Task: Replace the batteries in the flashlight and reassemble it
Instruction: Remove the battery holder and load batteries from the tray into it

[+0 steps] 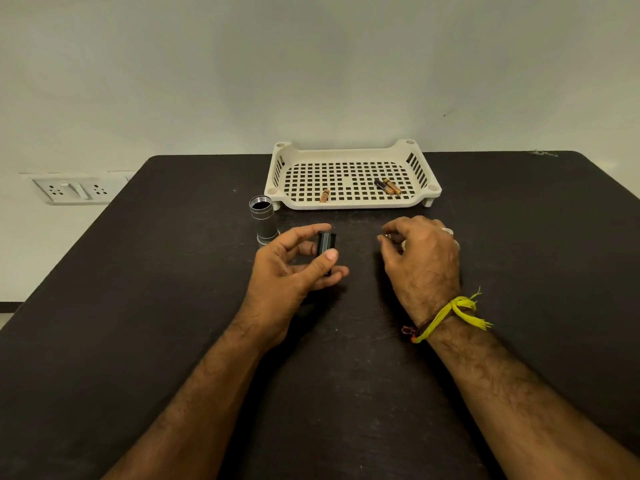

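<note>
Battery-loading step judged in hand. A black battery holder (326, 244) is pinched in the left hand (294, 268) above the tabletop's middle. The right hand (420, 258) is curled around something small, only a glint visible, probably a battery. Next: careful alignment into a slot. The flashlight body (263, 220) stands open, upright, beside the tray's (349, 204) front-left corner; three batteries (388, 186) are left inside.

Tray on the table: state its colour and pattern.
Cream-white tray with a square-hole grid floor; head view.

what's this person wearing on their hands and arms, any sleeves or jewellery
No sleeves show: both forearms are bare. The right wrist has a knotted yellow thread with loose ends, beside a thinner dark red cord. A silver ring sits on a right hand finger. The left hand wears nothing visible.
</note>
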